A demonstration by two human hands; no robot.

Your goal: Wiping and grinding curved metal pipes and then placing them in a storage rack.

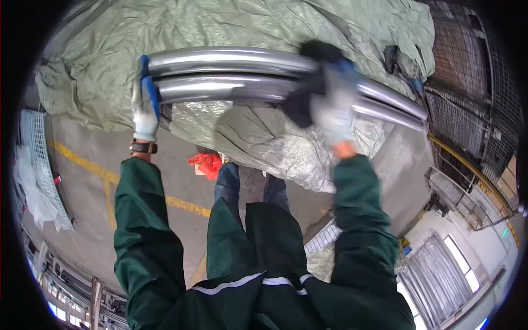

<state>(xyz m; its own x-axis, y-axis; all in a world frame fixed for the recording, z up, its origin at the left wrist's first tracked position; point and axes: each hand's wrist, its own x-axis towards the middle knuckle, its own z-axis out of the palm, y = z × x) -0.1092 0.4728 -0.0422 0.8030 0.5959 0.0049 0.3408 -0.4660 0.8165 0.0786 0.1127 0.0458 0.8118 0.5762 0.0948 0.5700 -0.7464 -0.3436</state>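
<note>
Two shiny metal tubes lie side by side across a green-grey tarpaulin in front of me. My left hand, in a white and blue glove, lies flat against the tubes' left ends with its fingers stretched out. Over the right half of the tubes is my right hand, also gloved and smeared by motion. A dark cloth is in it, pressed on the tubes and hanging over their near side. The right hand's fingers are mostly hidden by blur.
Below the tarpaulin's near edge, a red bag or cloth lies by my feet. Yellow lines mark the grey floor. Wire mesh cages stand at the right, and a mesh container with pale plastic wrap stands at the left.
</note>
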